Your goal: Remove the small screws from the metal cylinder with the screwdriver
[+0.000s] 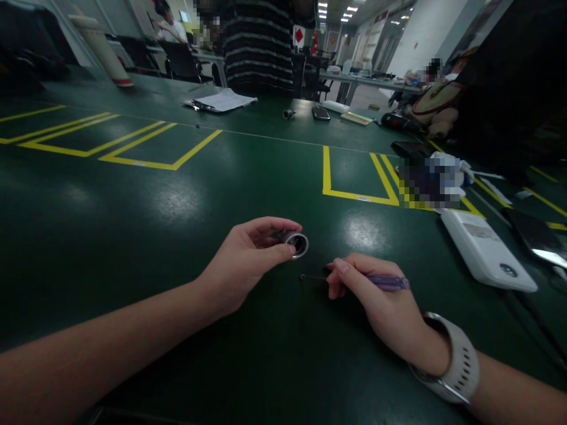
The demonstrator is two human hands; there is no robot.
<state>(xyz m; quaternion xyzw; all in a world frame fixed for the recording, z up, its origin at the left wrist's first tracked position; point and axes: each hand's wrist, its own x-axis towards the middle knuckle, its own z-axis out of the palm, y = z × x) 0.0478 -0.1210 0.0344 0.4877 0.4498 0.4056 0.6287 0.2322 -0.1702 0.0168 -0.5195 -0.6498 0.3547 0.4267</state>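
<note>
Green table [248, 183]; hollow cylinder [296, 242], silvery round rim [306, 247].

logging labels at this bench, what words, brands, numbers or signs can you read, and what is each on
No text is readable.
White device: grey label and round mark, too blurred.
Small labels on the yellow tape: too small.
Papers: too blurred.
Red wall sign: too small.
Metal cylinder in the left hand, purple-handled tool in the right hand: no text visible.
</note>
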